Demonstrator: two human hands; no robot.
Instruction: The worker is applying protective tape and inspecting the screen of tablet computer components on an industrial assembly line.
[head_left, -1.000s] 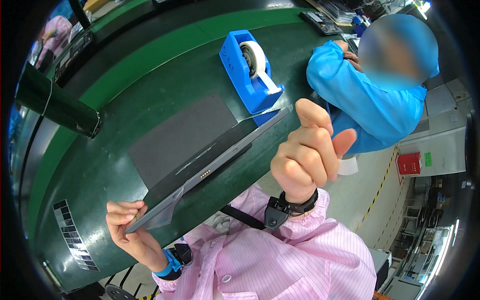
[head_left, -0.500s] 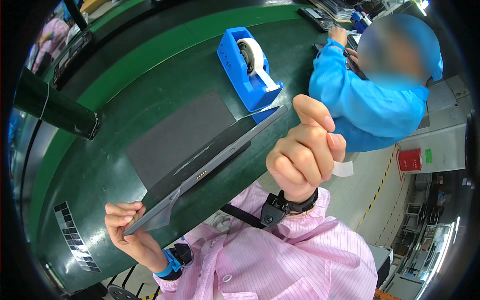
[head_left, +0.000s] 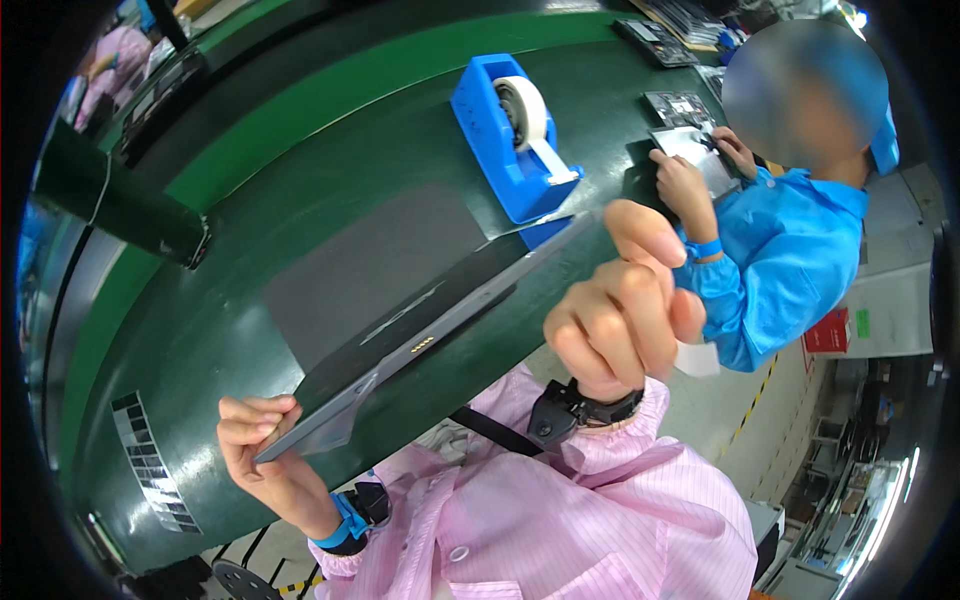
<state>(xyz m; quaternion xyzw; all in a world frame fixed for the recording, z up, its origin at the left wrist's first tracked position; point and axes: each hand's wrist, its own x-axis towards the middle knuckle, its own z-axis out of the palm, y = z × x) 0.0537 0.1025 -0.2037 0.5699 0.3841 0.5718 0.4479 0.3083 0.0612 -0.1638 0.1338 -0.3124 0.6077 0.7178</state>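
Observation:
A thin dark grey tablet point(head_left: 440, 335) is held tilted and nearly edge-on, with a row of gold contacts on its edge. My left hand point(head_left: 258, 440) pinches its near-left corner. Clear film point(head_left: 345, 420) hangs off the edge beside that hand. At the tablet's far-right end, my right hand point(head_left: 620, 315) is closed, fingers curled; whether it touches the tablet I cannot tell. A short piece of white tape point(head_left: 698, 359) sticks out from under its fingers. Beyond the tablet stands a blue tape dispenser point(head_left: 490, 140) with a white roll.
A dark grey mat point(head_left: 380, 270) lies on the green table point(head_left: 230, 350) behind the tablet. A strip of dark squares point(head_left: 152, 460) lies at the left, below a dark post point(head_left: 120, 195). A co-worker in blue point(head_left: 790, 260) handles an opened device point(head_left: 690, 150) at the right.
The view has shifted slightly, while my hands keep their hold on tablet and tape. The co-worker has leaned back, and their hands and opened device now show more fully.

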